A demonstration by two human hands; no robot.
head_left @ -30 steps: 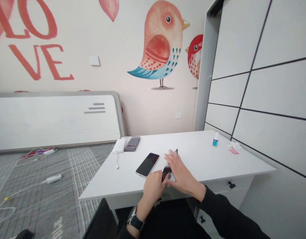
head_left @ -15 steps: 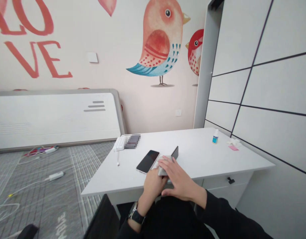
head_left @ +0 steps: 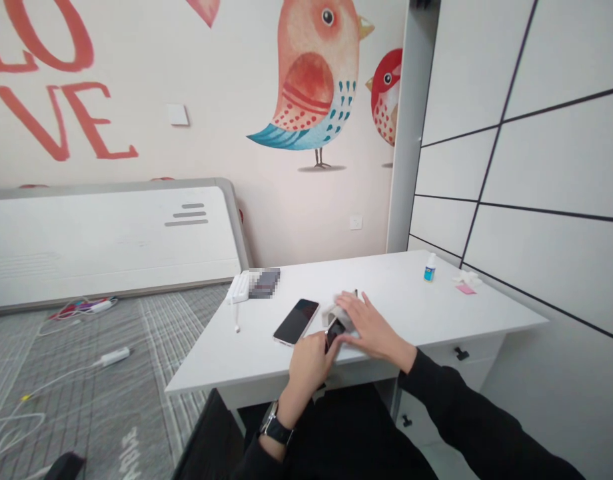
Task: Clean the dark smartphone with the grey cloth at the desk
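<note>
Dark-screened handheld device is clamped between the left hand's fingers over the white desk's near edge; probably light, stiff, slippery: hold its rims. Whether the right hand grips the pale cloth, I cannot tell.

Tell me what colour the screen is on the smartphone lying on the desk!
The smartphone's screen is black; it shows best in the head view.
</note>
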